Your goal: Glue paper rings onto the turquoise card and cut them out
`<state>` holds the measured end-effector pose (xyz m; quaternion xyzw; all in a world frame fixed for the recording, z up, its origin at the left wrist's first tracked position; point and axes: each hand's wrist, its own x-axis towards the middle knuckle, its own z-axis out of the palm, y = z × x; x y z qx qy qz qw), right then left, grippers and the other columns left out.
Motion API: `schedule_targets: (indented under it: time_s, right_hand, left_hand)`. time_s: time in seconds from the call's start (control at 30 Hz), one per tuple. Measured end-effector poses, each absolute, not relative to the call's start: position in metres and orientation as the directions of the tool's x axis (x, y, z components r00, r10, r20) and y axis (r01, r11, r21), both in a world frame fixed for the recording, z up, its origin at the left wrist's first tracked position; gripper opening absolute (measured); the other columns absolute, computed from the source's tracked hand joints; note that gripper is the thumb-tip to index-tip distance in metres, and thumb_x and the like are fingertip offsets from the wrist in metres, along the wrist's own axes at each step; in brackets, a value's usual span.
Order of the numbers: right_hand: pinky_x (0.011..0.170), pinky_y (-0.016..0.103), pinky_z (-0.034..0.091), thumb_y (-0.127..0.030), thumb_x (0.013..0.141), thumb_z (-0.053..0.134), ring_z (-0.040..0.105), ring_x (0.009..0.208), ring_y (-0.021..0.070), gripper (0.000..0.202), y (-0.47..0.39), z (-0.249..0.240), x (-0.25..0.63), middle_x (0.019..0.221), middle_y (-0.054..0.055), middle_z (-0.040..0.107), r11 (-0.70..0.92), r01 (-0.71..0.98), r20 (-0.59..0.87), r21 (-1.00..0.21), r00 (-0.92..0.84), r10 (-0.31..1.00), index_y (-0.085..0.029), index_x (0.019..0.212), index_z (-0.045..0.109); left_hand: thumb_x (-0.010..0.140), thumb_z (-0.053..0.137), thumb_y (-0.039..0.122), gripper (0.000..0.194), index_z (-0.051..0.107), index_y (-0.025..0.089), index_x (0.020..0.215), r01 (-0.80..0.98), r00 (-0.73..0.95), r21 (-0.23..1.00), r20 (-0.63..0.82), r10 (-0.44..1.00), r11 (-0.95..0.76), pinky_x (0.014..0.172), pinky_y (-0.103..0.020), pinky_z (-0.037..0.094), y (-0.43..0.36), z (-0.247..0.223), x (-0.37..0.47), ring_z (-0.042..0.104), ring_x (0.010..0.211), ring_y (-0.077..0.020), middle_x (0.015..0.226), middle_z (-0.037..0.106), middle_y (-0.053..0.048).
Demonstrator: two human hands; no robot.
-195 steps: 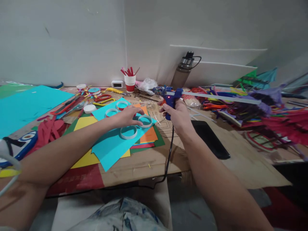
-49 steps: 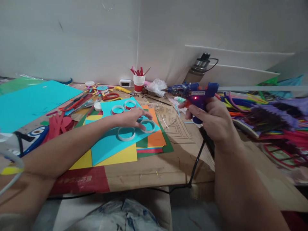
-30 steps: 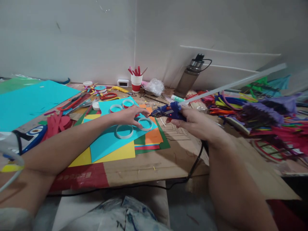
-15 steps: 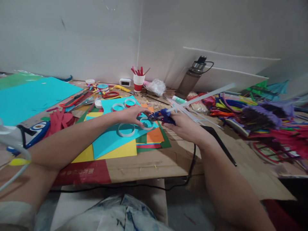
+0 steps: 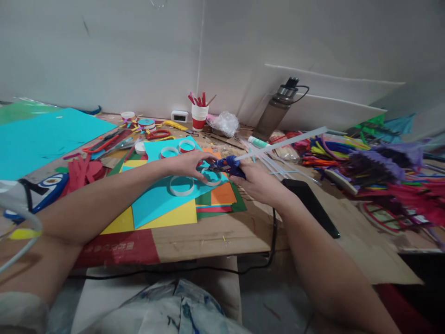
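Observation:
My right hand (image 5: 255, 182) is wrapped round a blue glue gun (image 5: 227, 167) with a long clear glue stick (image 5: 285, 143) out of its back end. The gun's nozzle points left, over a white paper ring (image 5: 211, 177) on the blue sheet (image 5: 156, 204). At that ring's left side is my left hand (image 5: 186, 164), thumb and fingers curved and apart; a small red piece shows by the fingertips, and whether they hold it is unclear. Another white ring (image 5: 181, 186) lies just below this hand. Two red-and-white rings (image 5: 169, 153) stand behind it.
Yellow paper (image 5: 174, 216) and orange paper (image 5: 222, 195) lie under the blue sheet. Behind stand paper cups (image 5: 200, 117) with red strips and a bottle (image 5: 276, 111). A black phone-like slab (image 5: 311, 206) is beside my right forearm. Pipe cleaners (image 5: 328, 150) are heaped at right; a cable hangs at the front edge.
My right hand and the glue gun have shifted slightly left, baring more of the black slab. The left hand has barely moved, and the whole view has shifted slightly.

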<state>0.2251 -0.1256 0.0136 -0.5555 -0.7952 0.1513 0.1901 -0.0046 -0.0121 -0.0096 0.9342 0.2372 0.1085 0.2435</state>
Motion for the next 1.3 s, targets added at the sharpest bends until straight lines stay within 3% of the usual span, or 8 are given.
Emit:
schedule_targets:
  time_s: [0.37, 0.53, 0.93, 1.3]
  right_hand:
    - [0.085, 0.033, 0.050, -0.024, 0.092, 0.055, 0.066, 0.099, 0.0257, 0.014, -0.124, 0.011, 0.227, 0.111, 0.011, 0.072, 0.365, 0.801, 0.148, -0.474, -0.337, 0.930, -0.021, 0.102, 0.065]
    - [0.084, 0.035, 0.050, -0.024, 0.092, 0.055, 0.065, 0.099, 0.0264, 0.013, -0.122, 0.009, 0.229, 0.110, 0.012, 0.072, 0.363, 0.810, 0.152, -0.461, -0.330, 0.931, -0.021, 0.102, 0.064]
    - [0.087, 0.036, 0.050, -0.025, 0.093, 0.054, 0.065, 0.101, 0.0277, 0.015, -0.125, 0.017, 0.226, 0.104, 0.013, 0.071, 0.353, 0.807, 0.149, -0.473, -0.321, 0.935, -0.019, 0.101, 0.065]
    - [0.083, 0.034, 0.049, -0.025, 0.094, 0.054, 0.065, 0.096, 0.0258, 0.022, -0.123, 0.014, 0.233, 0.103, 0.014, 0.072, 0.352, 0.829, 0.157, -0.435, -0.315, 0.936, -0.015, 0.110, 0.065]
  left_hand:
    - [0.065, 0.078, 0.059, 0.080, 0.057, 0.023, 0.134, 0.498, 0.829, 0.365, 0.066, 0.556, -0.787, 0.087, -0.037, 0.041, -0.023, -0.005, 0.004, 0.059, 0.107, -0.0294, 0.117, 0.068, -0.010]
    - [0.072, 0.071, 0.064, 0.071, 0.061, 0.020, 0.127, 0.524, 0.809, 0.351, 0.081, 0.583, -0.776, 0.080, -0.036, 0.041, -0.025, -0.007, 0.006, 0.060, 0.096, -0.0280, 0.104, 0.070, -0.010]
    - [0.072, 0.073, 0.059, 0.065, 0.064, 0.019, 0.122, 0.534, 0.794, 0.366, 0.094, 0.601, -0.762, 0.081, -0.035, 0.042, -0.033, -0.004, 0.009, 0.061, 0.097, -0.0274, 0.108, 0.071, -0.010]
    - [0.073, 0.075, 0.052, 0.055, 0.066, 0.017, 0.113, 0.603, 0.759, 0.300, 0.070, 0.648, -0.739, 0.076, -0.033, 0.043, -0.041, 0.001, 0.013, 0.063, 0.096, -0.0266, 0.109, 0.072, -0.010]
